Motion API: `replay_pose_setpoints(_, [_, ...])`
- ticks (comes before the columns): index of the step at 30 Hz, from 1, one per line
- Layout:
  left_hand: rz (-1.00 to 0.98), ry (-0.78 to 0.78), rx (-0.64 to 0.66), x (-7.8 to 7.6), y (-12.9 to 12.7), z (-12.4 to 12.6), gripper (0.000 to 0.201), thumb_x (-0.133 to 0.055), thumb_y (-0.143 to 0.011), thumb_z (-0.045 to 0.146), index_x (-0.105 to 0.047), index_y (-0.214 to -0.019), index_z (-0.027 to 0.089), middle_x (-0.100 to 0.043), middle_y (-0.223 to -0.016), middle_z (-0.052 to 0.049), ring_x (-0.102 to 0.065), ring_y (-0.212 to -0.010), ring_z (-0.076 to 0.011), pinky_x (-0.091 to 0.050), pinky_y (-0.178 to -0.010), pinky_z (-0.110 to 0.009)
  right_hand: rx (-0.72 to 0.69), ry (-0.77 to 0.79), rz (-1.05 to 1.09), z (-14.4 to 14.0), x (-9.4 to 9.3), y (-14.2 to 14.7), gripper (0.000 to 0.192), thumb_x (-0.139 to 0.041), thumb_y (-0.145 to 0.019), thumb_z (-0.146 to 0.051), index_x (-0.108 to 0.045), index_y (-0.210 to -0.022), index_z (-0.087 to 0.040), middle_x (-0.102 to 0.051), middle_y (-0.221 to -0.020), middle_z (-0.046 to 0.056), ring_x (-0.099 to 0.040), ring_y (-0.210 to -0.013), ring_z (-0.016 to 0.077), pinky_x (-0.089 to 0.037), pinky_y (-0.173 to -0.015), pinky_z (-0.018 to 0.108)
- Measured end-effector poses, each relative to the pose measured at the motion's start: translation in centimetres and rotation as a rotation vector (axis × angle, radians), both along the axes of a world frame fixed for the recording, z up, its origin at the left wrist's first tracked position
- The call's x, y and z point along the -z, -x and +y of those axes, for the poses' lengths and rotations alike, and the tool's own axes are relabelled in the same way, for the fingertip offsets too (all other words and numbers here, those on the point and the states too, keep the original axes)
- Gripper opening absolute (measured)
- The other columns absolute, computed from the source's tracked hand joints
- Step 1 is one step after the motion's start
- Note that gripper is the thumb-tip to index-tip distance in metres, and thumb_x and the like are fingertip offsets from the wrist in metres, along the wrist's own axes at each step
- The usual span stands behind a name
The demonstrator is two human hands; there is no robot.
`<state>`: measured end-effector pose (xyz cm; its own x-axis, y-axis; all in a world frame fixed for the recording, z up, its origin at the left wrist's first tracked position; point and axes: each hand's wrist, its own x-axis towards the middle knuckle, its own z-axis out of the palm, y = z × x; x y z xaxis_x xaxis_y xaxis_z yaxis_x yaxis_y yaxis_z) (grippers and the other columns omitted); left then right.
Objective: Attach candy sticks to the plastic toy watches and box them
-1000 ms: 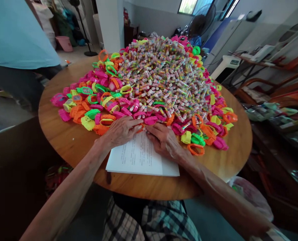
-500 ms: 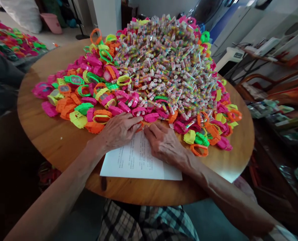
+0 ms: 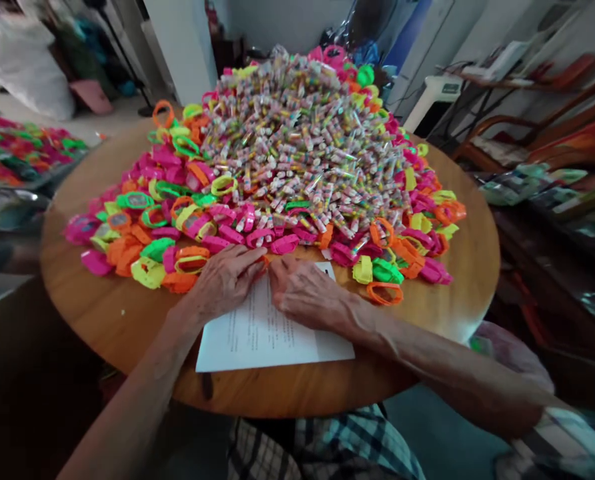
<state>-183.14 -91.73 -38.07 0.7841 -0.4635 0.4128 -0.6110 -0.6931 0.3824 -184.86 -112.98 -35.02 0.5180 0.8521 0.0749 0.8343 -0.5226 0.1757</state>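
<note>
My left hand point(image 3: 227, 281) and my right hand point(image 3: 310, 295) meet at the top of a printed white sheet of paper point(image 3: 272, 347). Both have curled fingers closed around an orange toy watch point(image 3: 266, 262); only a sliver of it shows between the fingertips. Just beyond the hands lies a heap of plastic toy watches point(image 3: 177, 217) in pink, orange, green and yellow. On top of them rises a large mound of small clear-wrapped candy tubes point(image 3: 302, 147). An orange watch point(image 3: 385, 293) sits at the near right edge of the heap.
Everything rests on a round wooden table point(image 3: 442, 320). Another pile of bright watches point(image 3: 22, 150) is at the far left, near a white sack point(image 3: 27, 67) and a pink bin point(image 3: 91, 97). A wooden chair point(image 3: 507, 133) and a cluttered dark shelf point(image 3: 552, 267) stand to the right.
The camera view has shifted, so the heap and table appear slightly lower and further left. My hands have drawn a little closer together, still around the orange toy watch.
</note>
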Motion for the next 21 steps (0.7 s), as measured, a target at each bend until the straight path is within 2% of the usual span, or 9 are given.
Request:
replay_pose_setpoints(5, [0.006, -0.023, -0.011, 0.0, -0.3, 0.7, 0.040, -0.053, -0.102, 0.031, -0.069, -0.135, 0.016, -0.075, -0.107, -0.013, -0.069, -0.097, -0.0234, -0.058, -0.089, -0.041, 0.046, -0.098, -0.048, -0.1, 0.9, 0.5, 0.026, -0.051, -0.094, -0.004, -0.076, -0.090, -0.010, -0.067, -0.098, 0.018, -0.061, -0.094, 0.0303, -0.048, -0.063, 0.038])
replay_pose_setpoints(8, [0.035, -0.032, 0.001, 0.1, -0.7, 0.6, 0.043, -0.061, -0.098, 0.033, -0.068, -0.136, 0.015, -0.077, -0.111, -0.014, -0.072, -0.096, -0.0238, -0.060, -0.087, -0.041, 0.095, -0.169, 0.002, -0.3, 1.3, 0.1, 0.027, -0.049, -0.093, -0.002, -0.076, -0.097, -0.008, -0.069, -0.104, 0.018, -0.062, -0.093, 0.0272, -0.051, -0.071, 0.038])
replay_pose_setpoints(11, [0.035, -0.079, -0.013, -0.7, -0.1, -0.3, 0.040, -0.067, -0.096, 0.032, -0.071, -0.130, 0.011, -0.079, -0.106, -0.014, -0.074, -0.094, -0.0241, -0.061, -0.085, -0.040, 0.112, -0.302, 0.099, -1.0, 1.4, -0.5, 0.022, -0.053, -0.095, -0.008, -0.075, -0.100, -0.009, -0.071, -0.099, 0.015, -0.064, -0.087, 0.0238, -0.051, -0.074, 0.036])
replay_pose_setpoints(14, [0.002, -0.142, -0.138, -2.9, 1.7, -0.3, 0.033, -0.071, -0.095, 0.032, -0.074, -0.122, 0.013, -0.079, -0.110, -0.012, -0.073, -0.105, -0.0244, -0.059, -0.094, -0.040, 0.070, -0.575, 0.106, -2.3, 1.7, -1.8, 0.022, -0.053, -0.100, -0.017, -0.074, -0.093, -0.015, -0.072, -0.092, 0.013, -0.065, -0.087, 0.0232, -0.052, -0.078, 0.036])
replay_pose_setpoints(16, [-0.023, -0.146, -0.267, -5.0, 3.7, 1.2, 0.035, -0.066, -0.100, 0.034, -0.071, -0.128, 0.014, -0.075, -0.124, -0.011, -0.068, -0.119, -0.0211, -0.053, -0.107, -0.038, 0.064, -0.720, 0.015, -3.1, 2.3, -3.5, 0.022, -0.053, -0.101, -0.020, -0.075, -0.100, -0.016, -0.072, -0.094, 0.015, -0.066, -0.087, 0.0250, -0.052, -0.078, 0.040])
replay_pose_setpoints(18, [-0.095, -0.120, -0.427, -7.3, 6.4, 3.9, 0.043, -0.063, -0.102, 0.039, -0.065, -0.136, 0.013, -0.071, -0.133, -0.010, -0.064, -0.126, -0.0197, -0.049, -0.112, -0.036, 0.118, -0.726, -0.069, -3.7, 3.3, -5.5, 0.029, -0.057, -0.099, -0.024, -0.072, -0.123, -0.017, -0.071, -0.118, 0.021, -0.067, -0.099, 0.0308, -0.051, -0.077, 0.044])
replay_pose_setpoints(20, [-0.206, -0.080, -0.572, -9.2, 9.9, 7.3, 0.046, -0.063, -0.101, 0.041, -0.064, -0.136, 0.010, -0.072, -0.126, -0.006, -0.066, -0.119, -0.0196, -0.052, -0.102, -0.033, 0.087, -0.654, -0.054, -4.0, 4.2, -7.3, 0.031, -0.058, -0.101, -0.033, -0.072, -0.126, -0.021, -0.070, -0.128, 0.020, -0.068, -0.104, 0.0312, -0.048, -0.077, 0.046])
replay_pose_setpoints(21, [-0.246, -0.053, -0.643, -9.7, 11.8, 9.2, 0.045, -0.063, -0.102, 0.040, -0.064, -0.134, 0.008, -0.072, -0.119, -0.004, -0.067, -0.110, -0.0173, -0.053, -0.094, -0.030, 0.071, -0.630, -0.043, -4.1, 4.7, -8.0, 0.031, -0.056, -0.102, -0.039, -0.073, -0.122, -0.022, -0.070, -0.128, 0.019, -0.068, -0.104, 0.0304, -0.046, -0.077, 0.047])
